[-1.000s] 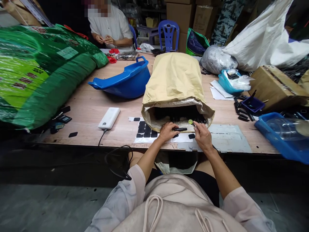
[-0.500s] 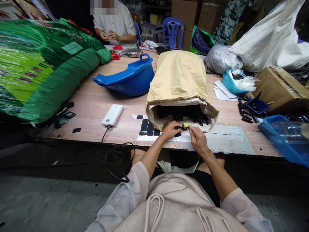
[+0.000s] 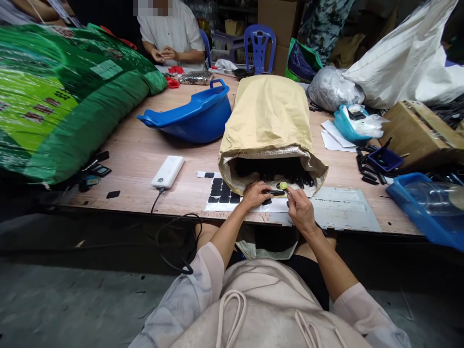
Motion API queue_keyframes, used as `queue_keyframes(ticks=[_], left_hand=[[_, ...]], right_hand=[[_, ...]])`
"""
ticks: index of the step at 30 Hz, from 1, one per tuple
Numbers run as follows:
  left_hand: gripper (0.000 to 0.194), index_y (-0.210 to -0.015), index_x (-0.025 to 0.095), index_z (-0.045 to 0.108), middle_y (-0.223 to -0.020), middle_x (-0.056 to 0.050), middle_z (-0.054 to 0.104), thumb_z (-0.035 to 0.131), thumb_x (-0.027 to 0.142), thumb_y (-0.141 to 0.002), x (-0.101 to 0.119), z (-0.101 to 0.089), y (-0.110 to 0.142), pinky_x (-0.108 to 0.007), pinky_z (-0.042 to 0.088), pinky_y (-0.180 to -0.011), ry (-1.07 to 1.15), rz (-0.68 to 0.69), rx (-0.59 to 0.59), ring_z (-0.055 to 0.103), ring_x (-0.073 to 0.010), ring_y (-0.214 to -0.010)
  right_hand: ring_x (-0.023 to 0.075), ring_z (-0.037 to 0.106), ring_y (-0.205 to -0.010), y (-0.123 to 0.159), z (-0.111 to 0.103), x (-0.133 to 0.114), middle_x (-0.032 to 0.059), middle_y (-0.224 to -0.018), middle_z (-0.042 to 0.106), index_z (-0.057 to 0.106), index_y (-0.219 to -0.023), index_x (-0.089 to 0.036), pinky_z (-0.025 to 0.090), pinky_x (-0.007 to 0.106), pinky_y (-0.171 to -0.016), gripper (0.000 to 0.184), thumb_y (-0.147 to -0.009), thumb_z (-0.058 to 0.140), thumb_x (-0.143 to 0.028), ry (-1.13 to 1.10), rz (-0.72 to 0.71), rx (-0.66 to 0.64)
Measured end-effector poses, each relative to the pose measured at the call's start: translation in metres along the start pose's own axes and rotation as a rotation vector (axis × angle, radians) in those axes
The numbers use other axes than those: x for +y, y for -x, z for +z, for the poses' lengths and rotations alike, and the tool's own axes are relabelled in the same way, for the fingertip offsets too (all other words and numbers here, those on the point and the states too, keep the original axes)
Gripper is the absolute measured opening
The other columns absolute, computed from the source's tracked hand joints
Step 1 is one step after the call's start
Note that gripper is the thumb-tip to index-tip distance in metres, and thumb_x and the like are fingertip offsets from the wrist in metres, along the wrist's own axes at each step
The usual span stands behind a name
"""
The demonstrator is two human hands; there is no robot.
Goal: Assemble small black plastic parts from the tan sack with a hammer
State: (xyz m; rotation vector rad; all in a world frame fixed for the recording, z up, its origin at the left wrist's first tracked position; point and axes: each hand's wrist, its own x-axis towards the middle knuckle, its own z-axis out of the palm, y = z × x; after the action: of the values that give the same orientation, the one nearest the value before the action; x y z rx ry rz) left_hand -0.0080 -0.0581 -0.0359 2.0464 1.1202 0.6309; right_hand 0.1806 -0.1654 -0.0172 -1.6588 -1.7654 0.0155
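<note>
My left hand is closed on a slim black piece, which points right in front of the sack's mouth. A thin tool with a round yellow-green end is pinched in my right hand; its shaft is mostly hidden by the fingers. That round end is just above the black piece, and I cannot tell whether they touch. Under and left of my hands lies a white sheet with black rounded stickers. Behind them the tan sack lies on its side, its open mouth showing many black pieces.
A white power bank with a black cable stands left. Beyond it are a tilted blue basin and a large green bag. At right are a blue tray and a cardboard box. A co-worker sits across the table.
The round-ended tool in my right hand moved left onto or over the black piece, then drew back slightly right. My left hand keeps its hold. The view shifted a little.
</note>
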Motion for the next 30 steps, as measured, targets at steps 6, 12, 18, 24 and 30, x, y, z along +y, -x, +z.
queue_keyframes(ticks=[6,12,18,24,30], left_hand=[[0.02,-0.102,0.025,0.084,-0.091,-0.002,0.073,0.078,0.026,-0.083,-0.003,0.002,-0.001,-0.029,0.051,-0.087,-0.028,0.003,0.006,0.066,-0.0189,-0.093],[0.018,-0.101,0.025,0.084,-0.091,-0.002,0.073,0.079,0.027,-0.083,-0.001,0.002,0.0,-0.03,0.05,-0.089,-0.076,0.025,0.028,0.066,-0.0201,-0.095],[0.022,-0.103,0.027,0.083,-0.093,-0.002,0.073,0.082,0.032,-0.082,0.001,0.004,0.0,-0.032,0.05,-0.091,-0.137,0.044,0.017,0.066,-0.0221,-0.098],[0.016,-0.102,0.023,0.079,-0.098,-0.005,0.073,0.075,0.032,-0.09,0.008,0.004,0.014,-0.035,0.05,-0.091,-0.153,0.113,0.059,0.064,-0.0234,-0.099],[0.033,-0.111,0.019,0.075,-0.089,-0.008,0.071,0.054,0.044,-0.103,0.021,0.04,0.09,-0.034,0.049,-0.08,-0.161,0.52,-0.092,0.064,-0.0208,-0.083]], right_hand=[[0.0202,0.066,-0.095,0.007,0.004,0.004,0.0074,-0.102,0.068,0.067,-0.138,-0.027,0.054,0.03,-0.083,0.041,-0.104,0.043,-0.026,0.016,0.017,-0.065],[0.0195,0.064,-0.093,-0.012,0.0,0.026,0.0072,-0.102,0.068,0.068,-0.134,-0.024,0.051,0.029,-0.081,0.039,-0.105,0.044,-0.028,0.117,0.024,-0.003],[0.0212,0.057,-0.088,-0.018,0.01,0.061,0.0073,-0.094,0.067,0.074,-0.122,-0.023,0.044,0.031,-0.077,0.033,-0.1,0.049,-0.023,0.303,-0.059,-0.002],[0.0221,0.053,-0.086,-0.014,0.017,0.07,0.0083,-0.095,0.065,0.074,-0.121,-0.023,0.041,0.034,-0.076,0.031,-0.099,0.052,-0.022,0.355,-0.112,0.036],[0.0221,0.052,-0.086,-0.015,0.017,0.068,0.0077,-0.094,0.066,0.073,-0.12,-0.022,0.038,0.034,-0.077,0.03,-0.1,0.052,-0.022,0.392,-0.128,0.041]])
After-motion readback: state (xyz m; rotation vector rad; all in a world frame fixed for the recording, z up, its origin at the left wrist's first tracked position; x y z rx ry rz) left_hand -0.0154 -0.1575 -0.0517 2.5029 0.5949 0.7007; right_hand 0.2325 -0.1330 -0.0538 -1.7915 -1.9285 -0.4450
